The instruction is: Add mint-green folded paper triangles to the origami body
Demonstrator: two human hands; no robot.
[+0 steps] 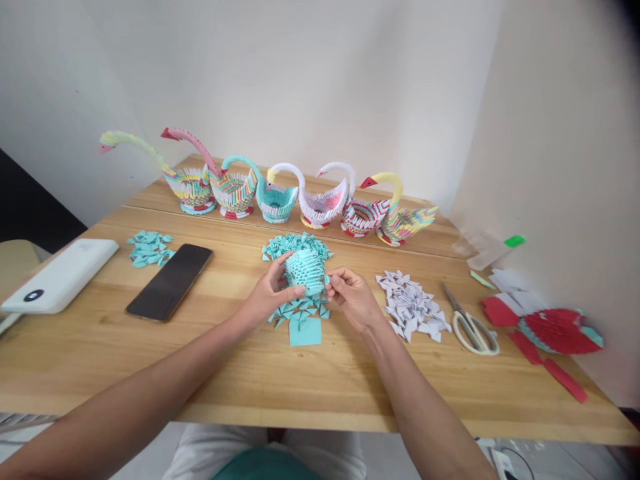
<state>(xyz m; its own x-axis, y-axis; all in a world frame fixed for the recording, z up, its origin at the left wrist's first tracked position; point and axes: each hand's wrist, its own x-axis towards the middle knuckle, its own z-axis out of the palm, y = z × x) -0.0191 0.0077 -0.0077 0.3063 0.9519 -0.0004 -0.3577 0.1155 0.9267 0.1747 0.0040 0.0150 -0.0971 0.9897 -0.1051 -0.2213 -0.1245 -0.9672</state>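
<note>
My left hand (273, 291) holds the left side of a rounded teal body of interlocked folded paper pieces (305, 272), fingers behind it and thumb along its lower front. At its right side, my right hand (349, 291) pinches a small teal folded piece (327, 280) between thumb and fingers, close to or touching the body. A heap of loose teal pieces (320, 245) lies behind the body, and more lie in front of it. Just below these is a flat teal paper rectangle (305, 332).
Several paper swans (277, 200) line the back of the wooden table (320, 393). On the left are a white power bank (70, 273), a phone (170, 283) and teal pieces (149, 249). White pieces (413, 307), scissors (470, 327) and red paper work (560, 330) lie right.
</note>
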